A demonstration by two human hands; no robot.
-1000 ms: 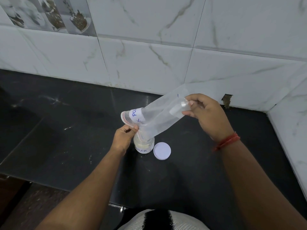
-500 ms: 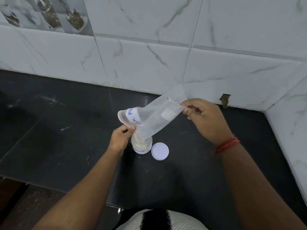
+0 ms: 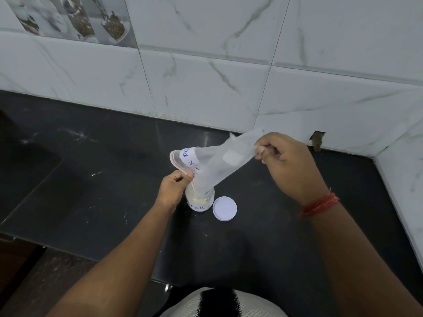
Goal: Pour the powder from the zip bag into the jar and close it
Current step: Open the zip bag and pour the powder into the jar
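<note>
A clear zip bag (image 3: 217, 165) with a white handwritten label is tipped mouth-down into a small glass jar (image 3: 199, 200) on the black counter. Pale powder lies in the jar's bottom, and the bag looks almost empty. My left hand (image 3: 174, 186) pinches the bag's red zip edge just above the jar's rim. My right hand (image 3: 286, 163) holds the bag's bottom corner raised to the right. The jar's white round lid (image 3: 224, 208) lies flat on the counter, just right of the jar.
The black stone counter (image 3: 103, 191) runs to a white marble-tiled wall (image 3: 206, 83) at the back and a side wall (image 3: 402, 179) at the right. A small hole (image 3: 317, 139) marks the wall's base. The counter's front edge is below my arms.
My right hand has lowered the bag's bottom end slightly and stretched it further right. My left hand stays pinched on the zip edge at the jar.
</note>
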